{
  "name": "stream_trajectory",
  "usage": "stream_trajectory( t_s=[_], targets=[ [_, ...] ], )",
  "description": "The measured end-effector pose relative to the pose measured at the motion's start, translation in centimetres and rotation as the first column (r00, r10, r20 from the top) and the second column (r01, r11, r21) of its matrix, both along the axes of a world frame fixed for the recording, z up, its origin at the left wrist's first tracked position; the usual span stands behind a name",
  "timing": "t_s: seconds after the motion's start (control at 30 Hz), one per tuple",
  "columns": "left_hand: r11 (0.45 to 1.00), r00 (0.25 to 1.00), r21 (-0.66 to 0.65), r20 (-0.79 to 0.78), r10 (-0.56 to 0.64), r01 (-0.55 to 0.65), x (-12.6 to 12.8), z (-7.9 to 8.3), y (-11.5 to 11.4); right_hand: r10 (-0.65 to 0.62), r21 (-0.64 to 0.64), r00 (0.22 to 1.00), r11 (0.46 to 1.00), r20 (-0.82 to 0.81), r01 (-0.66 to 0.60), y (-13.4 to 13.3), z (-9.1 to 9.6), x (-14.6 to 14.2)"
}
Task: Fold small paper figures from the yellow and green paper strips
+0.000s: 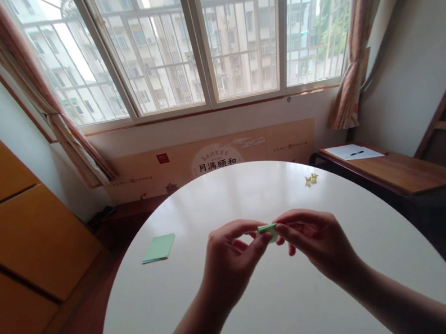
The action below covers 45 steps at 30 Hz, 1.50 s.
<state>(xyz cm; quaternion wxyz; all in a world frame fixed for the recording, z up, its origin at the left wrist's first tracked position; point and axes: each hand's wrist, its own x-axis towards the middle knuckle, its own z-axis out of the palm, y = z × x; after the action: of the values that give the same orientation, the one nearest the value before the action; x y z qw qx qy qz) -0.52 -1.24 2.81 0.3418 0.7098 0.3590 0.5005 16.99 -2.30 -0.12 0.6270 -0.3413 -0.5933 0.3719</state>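
Between my two hands is a small folded piece of green paper (269,232), held up over the middle of the white round table (269,319). My left hand (235,250) pinches its left end between thumb and fingers. On the other end, the thumb and forefinger of my right hand (313,234) are closed, with the remaining fingers curled below. Fingertips cover part of the paper, so its exact folds are hard to make out. A stack of light green paper squares (159,247) lies to the left on the tabletop.
Two small yellow folded pieces (311,179) rest near the table's far right edge. Beyond it, a wooden side surface (415,166) carries a white sheet (351,152) with a dark pen on it. A window (201,39) and a printed banner (288,145) are ahead.
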Motion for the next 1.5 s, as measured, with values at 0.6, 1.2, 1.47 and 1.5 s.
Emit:
stream_trajectory(
  t_s=[0.6,1.2,1.47,1.5],
  targets=[
    [0.99,0.996,-0.139,0.083,0.041,-0.029,0.1,-0.4,-0.1,0.077,-0.123,0.988,0.988,-0.135,-0.094,0.3,-0.2,0.1],
    [0.983,0.986,-0.186,0.165,0.018,0.013,0.3,-0.4,0.2,0.066,-0.129,0.992,0.988,-0.106,-0.08,0.4,-0.2,0.1],
    [0.963,0.973,-0.267,0.231,0.031,0.032,0.6,-1.3,0.6,0.088,-0.144,0.992,0.985,-0.086,-0.1,0.6,-0.8,-0.2],
    [0.962,0.975,-0.271,0.22,0.034,0.028,0.6,-1.2,0.7,0.084,-0.147,0.993,0.984,-0.085,-0.096,0.6,-0.9,-0.2]
  ],
)
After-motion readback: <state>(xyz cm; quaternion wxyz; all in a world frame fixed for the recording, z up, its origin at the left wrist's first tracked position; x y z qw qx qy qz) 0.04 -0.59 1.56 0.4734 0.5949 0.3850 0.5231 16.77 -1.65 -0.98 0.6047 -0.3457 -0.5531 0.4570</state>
